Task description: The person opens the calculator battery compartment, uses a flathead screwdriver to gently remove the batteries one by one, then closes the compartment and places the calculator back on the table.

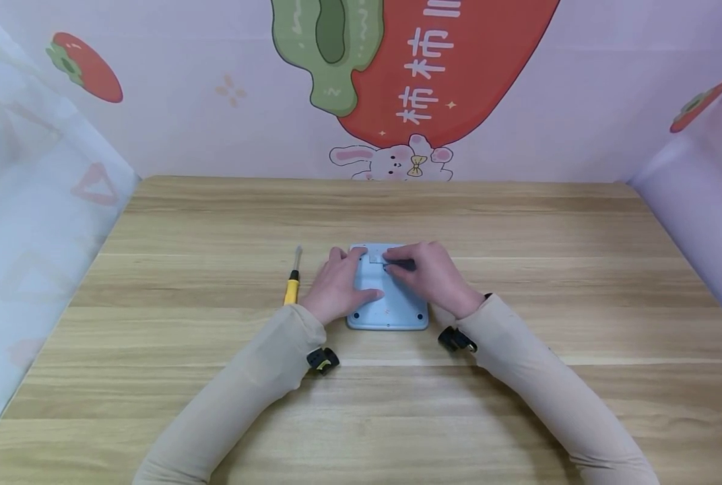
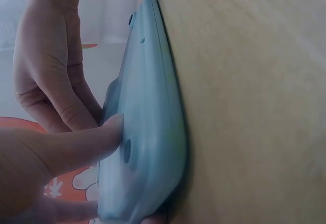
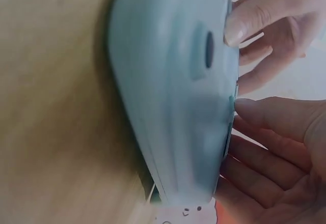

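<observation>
A light-blue calculator point(image 1: 397, 303) lies back side up on the table, with dark round feet near its corners and a small rectangular recess point(image 1: 376, 259) toward its far edge. My left hand point(image 1: 335, 286) holds it from the left, thumb pressed on the back and fingers at the far left edge. Over the recess's right side, my right hand point(image 1: 436, 273) pinches a small dark piece point(image 1: 405, 264) between thumb and fingers; I cannot tell what it is. In the right wrist view the right thumb point(image 3: 254, 109) meets the calculator's back, close to the left hand point(image 3: 270, 15).
Left of the calculator lies a screwdriver point(image 1: 292, 286) with a yellow and black handle, its shaft pointing away. The left sleeve partly overlaps its handle end. A printed cloth backdrop point(image 1: 215, 135) rises behind the wooden table point(image 1: 518, 229) and along both sides.
</observation>
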The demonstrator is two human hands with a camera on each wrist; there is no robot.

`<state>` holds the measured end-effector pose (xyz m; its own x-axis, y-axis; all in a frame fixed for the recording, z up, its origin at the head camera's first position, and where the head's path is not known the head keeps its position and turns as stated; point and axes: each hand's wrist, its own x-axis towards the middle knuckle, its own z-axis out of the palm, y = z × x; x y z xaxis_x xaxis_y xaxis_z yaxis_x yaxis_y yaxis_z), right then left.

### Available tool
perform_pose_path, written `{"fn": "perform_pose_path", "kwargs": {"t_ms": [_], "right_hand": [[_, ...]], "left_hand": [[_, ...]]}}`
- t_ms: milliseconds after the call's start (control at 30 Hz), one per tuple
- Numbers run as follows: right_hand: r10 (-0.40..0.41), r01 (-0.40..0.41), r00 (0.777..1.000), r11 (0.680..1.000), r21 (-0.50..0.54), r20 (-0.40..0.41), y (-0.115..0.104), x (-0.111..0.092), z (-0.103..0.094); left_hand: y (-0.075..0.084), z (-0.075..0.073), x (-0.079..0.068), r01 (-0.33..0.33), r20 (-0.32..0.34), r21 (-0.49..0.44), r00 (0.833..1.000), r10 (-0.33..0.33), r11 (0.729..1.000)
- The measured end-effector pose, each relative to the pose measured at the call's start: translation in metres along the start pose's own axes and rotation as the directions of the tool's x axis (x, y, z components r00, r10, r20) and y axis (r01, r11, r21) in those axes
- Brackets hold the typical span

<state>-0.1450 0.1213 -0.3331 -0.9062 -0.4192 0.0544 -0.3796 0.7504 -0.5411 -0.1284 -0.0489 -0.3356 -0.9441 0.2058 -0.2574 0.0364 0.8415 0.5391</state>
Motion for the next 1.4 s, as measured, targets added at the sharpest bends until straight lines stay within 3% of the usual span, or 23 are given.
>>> {"fn": "perform_pose_path", "kwargs": {"t_ms": [167, 767, 1400], "right_hand": [[-0.017, 0.018, 1.0, 0.999, 0.029, -0.025, 0.0018, -0.0004, -0.0033], [0.071, -0.063, 0.993, 0.994, 0.085, -0.092, 0.0024, 0.0064, -0.0044], [0.015, -0.009, 0.994, 0.998, 0.064, -0.104, 0.0013, 0.0055, -0.0054]], "left_hand": [[0.0008, 0.0, 0.0002, 0.004, 0.001, -0.005, 1.0, -0.004, 1.0], [-0.0002, 0.0002, 0.0011, 0.014, 0.005, -0.033, 1.0, -0.013, 0.999], [0.0011, 0.0, 0.0008, 0.012, -0.004, -0.033, 1.0, -0.012, 0.999]]}}
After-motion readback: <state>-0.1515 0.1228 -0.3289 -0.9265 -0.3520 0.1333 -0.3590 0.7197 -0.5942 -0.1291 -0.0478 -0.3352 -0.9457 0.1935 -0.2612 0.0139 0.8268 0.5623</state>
